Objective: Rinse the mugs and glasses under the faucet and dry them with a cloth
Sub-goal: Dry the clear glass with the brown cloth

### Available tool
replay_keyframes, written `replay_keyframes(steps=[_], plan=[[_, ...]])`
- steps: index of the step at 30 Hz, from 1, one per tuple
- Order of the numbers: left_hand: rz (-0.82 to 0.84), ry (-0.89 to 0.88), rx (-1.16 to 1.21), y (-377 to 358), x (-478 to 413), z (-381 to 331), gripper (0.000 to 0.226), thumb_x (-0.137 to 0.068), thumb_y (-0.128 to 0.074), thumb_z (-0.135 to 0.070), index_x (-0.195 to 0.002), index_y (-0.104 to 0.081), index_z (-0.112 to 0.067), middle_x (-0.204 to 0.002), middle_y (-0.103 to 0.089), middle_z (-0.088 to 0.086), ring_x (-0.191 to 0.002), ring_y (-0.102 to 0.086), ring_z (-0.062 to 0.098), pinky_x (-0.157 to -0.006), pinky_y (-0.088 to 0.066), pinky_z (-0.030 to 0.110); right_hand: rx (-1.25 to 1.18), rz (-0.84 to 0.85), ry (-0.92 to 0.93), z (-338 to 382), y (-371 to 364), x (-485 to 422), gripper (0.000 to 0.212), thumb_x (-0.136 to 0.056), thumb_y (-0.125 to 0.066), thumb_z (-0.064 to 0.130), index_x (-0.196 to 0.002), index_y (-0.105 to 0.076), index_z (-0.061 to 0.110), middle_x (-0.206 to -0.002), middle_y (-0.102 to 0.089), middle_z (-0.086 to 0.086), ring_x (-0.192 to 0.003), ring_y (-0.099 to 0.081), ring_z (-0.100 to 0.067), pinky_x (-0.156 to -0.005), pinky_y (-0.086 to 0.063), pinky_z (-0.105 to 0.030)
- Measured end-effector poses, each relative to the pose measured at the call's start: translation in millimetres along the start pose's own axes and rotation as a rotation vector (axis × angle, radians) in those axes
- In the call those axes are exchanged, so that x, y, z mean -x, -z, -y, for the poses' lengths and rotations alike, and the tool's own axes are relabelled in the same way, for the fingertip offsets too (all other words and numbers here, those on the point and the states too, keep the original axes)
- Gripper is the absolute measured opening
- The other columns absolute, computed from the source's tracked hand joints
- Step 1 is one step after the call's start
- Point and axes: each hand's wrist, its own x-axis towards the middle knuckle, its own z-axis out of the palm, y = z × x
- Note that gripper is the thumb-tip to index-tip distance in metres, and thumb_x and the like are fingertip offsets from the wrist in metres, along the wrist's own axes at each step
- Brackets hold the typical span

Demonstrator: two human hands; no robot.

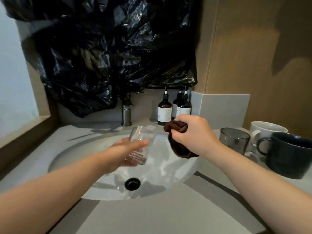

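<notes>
Crumpled black plastic sheeting [109, 48] covers the wall from ten to twelve o'clock, and a tan wall [253, 48] fills one to three o'clock above a low grey backsplash [224, 110]. A grey countertop [152, 217] runs across the lower view and surrounds a white oval basin [168, 174], whose dark drain [132, 183] sits near six o'clock. At three o'clock on the counter stand a dark blue mug [290, 156], a white mug [266, 130] behind it, and a smoky glass [234, 141] just beside both. At twelve o'clock are brown pump bottles [164, 110] and a steel faucet [127, 114]. Over the basin, the left hand [125, 152] curls its fingers and thumb round a clear glass [141, 144], tilted with its mouth toward twelve. The right hand [194, 132], at two o'clock from it, grips a bunched dark brown cloth [177, 146] in a closed fist.
</notes>
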Motion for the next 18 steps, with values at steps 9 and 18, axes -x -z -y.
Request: replay_keyframes(steps=[9,18], plan=[[0.026,0.104,0.356,26.0,3.3,15.9,0.074,-0.059,-0.07,-0.055,-0.12,-0.053,-0.016,-0.097,-0.067,0.015,-0.079,-0.068,0.028,-0.075,-0.056,0.039,-0.313,0.053,0.057,28.7,-72.7,-38.8,0.007,-0.081,-0.067,0.022,-0.083,-0.065,0.028,-0.076,-0.066,0.009,-0.075,-0.06,-0.002,-0.069,-0.048,-0.019],[-0.022,0.163,0.532,23.1,-6.0,24.7,0.058,-0.087,-0.044,-0.066,-0.115,-0.059,-0.017,-0.092,-0.074,0.017,-0.086,-0.071,0.031,-0.073,-0.056,0.039,-0.425,0.174,0.212,22.4,-98.2,-18.6,0.029,-0.091,-0.045,0.053,-0.107,-0.062,0.036,-0.107,-0.04,0.019,-0.087,-0.06,-0.005,-0.079,-0.05,-0.022]])
